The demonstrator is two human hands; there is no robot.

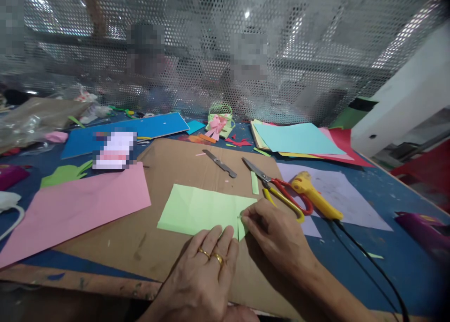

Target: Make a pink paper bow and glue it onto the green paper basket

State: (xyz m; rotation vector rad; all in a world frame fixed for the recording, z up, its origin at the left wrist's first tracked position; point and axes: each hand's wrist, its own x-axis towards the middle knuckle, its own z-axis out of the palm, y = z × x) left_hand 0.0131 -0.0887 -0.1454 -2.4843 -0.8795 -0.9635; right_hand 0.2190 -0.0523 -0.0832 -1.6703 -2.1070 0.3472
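Observation:
A light green sheet of paper [204, 207], creased and slit near its right end, lies on brown cardboard [176, 162]. My left hand [207, 265], with two gold rings, rests flat on its near edge, fingers stretched out. At the right end, my right hand [274, 228] pinches the paper's flap beside the slit. Just beyond that hand are scissors [277, 183] with red and yellow handles, and a narrow green strip [254, 183]. A bare metal blade [220, 162] lies farther back on the cardboard.
A yellow glue gun [316, 195] with a black cord lies right on lilac paper [355, 200]. Coloured sheets [298, 137] are stacked behind it. Pink paper [87, 214], a phone [116, 148] and a blue board [161, 124] occupy the left. A small green paper basket [221, 120] stands at the back.

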